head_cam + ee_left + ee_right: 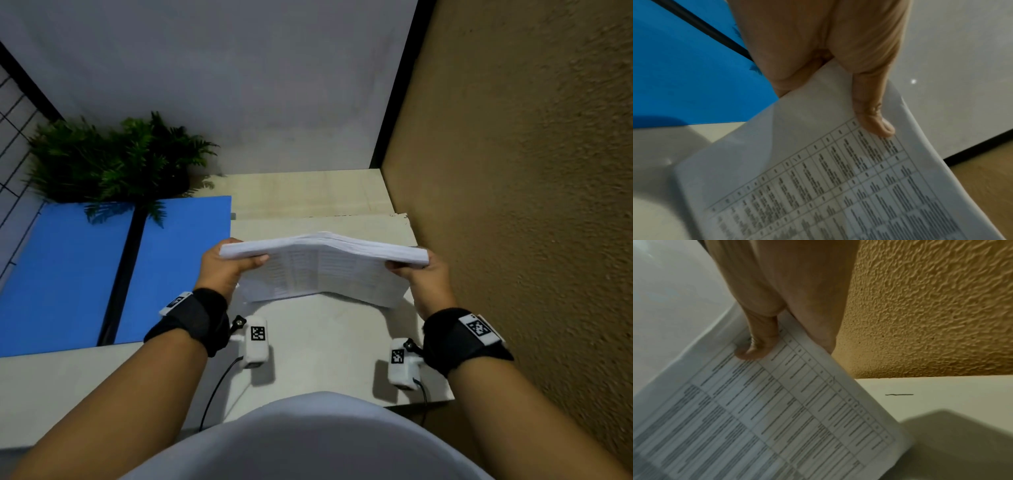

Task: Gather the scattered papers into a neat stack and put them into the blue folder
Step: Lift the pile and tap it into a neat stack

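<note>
Left hand (222, 270) and right hand (423, 274) each pinch an end of the paper stack (322, 267), raised on edge over the table (325, 342). Tapping the bottom edge square should come first; blue folder (68, 274) lies open at nine o'clock.

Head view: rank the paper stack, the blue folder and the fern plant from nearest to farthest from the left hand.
1. paper stack: gripped at its left end by the left hand.
2. blue folder: lying open on the desk just left of that hand.
3. fern plant: at the far left corner, behind the folder.
</note>
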`<state>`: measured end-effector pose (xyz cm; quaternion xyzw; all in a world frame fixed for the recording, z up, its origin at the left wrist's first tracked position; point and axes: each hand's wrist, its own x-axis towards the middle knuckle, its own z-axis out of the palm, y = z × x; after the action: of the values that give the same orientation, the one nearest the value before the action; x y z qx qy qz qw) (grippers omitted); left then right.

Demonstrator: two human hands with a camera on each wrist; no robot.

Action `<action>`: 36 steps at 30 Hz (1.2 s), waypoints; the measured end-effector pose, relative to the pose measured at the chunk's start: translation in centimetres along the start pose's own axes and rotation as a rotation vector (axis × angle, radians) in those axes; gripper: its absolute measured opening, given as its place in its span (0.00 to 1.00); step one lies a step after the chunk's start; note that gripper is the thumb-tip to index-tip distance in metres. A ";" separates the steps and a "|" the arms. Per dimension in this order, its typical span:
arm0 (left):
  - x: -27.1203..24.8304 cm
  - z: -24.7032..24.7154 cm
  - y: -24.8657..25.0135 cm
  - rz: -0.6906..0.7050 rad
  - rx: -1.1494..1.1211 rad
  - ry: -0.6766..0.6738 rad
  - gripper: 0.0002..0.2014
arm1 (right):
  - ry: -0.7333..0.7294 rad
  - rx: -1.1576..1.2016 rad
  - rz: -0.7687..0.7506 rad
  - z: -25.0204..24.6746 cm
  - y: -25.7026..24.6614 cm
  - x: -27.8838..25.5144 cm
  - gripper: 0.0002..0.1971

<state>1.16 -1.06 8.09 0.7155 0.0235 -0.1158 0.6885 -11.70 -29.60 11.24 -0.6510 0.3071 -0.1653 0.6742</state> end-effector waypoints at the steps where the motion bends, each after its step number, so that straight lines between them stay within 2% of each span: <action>1: 0.2 -0.2 0.2 0.003 -0.010 -0.004 0.14 | -0.004 -0.005 -0.016 -0.1 -0.1 0.3 0.17; 4: 0.7 -0.5 0.7 0.004 -0.030 -0.040 0.17 | -0.003 -0.061 -0.056 -0.7 -0.2 0.8 0.17; 8: 0.8 -0.4 -0.3 -0.020 -0.027 -0.061 0.24 | 0.001 -0.244 -0.173 -0.7 0.0 0.6 0.26; 11: 0.7 -0.2 -1.4 -0.050 -0.059 -0.028 0.31 | 0.043 -0.421 -0.276 0.3 0.8 0.2 0.25; 12: 0.8 -0.2 -1.7 -0.072 -0.065 -0.015 0.33 | 0.057 -0.439 -0.272 0.6 1.2 0.1 0.26; 14: 1.0 -0.1 -2.3 -0.119 -0.062 -0.005 0.37 | 0.066 -0.393 -0.203 1.1 1.7 -0.5 0.35; 16: 1.1 -0.1 -2.6 -0.159 -0.064 -0.006 0.40 | 0.077 -0.237 -0.107 1.2 2.3 -0.8 0.49; 18: 1.2 -0.2 -2.9 -0.181 -0.076 0.011 0.44 | 0.093 -0.121 -0.004 1.0 3.4 -0.5 0.54; 19: 1.2 -0.2 -3.1 -0.184 -0.082 0.026 0.45 | 0.088 -0.091 0.046 0.8 4.0 -0.2 0.51; 22: 1.0 0.2 -3.4 -0.177 -0.108 0.056 0.47 | 0.059 -0.038 0.157 0.5 4.9 0.4 0.24; 23: 0.7 0.5 -3.2 -0.179 -0.119 0.066 0.45 | 0.046 -0.020 0.158 0.4 4.8 0.5 0.19; 27: 0.6 0.9 -3.4 -0.182 -0.091 0.117 0.29 | 0.012 0.004 0.121 -0.2 4.4 1.0 0.18; 29: 0.7 0.8 -3.5 -0.174 -0.078 0.103 0.28 | 0.021 0.014 0.128 -0.3 4.1 1.1 0.20; 31: 0.8 0.8 -3.3 -0.176 -0.070 0.095 0.27 | 0.008 0.005 0.110 0.0 3.7 1.0 0.16; 36: 0.8 0.0 -1.4 -0.103 -0.105 0.067 0.26 | -0.002 0.025 0.039 -0.5 1.7 1.1 0.15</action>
<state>1.69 -1.12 6.51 0.6798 0.0896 -0.1257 0.7169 -11.48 -30.46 9.35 -0.6364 0.3169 -0.1551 0.6859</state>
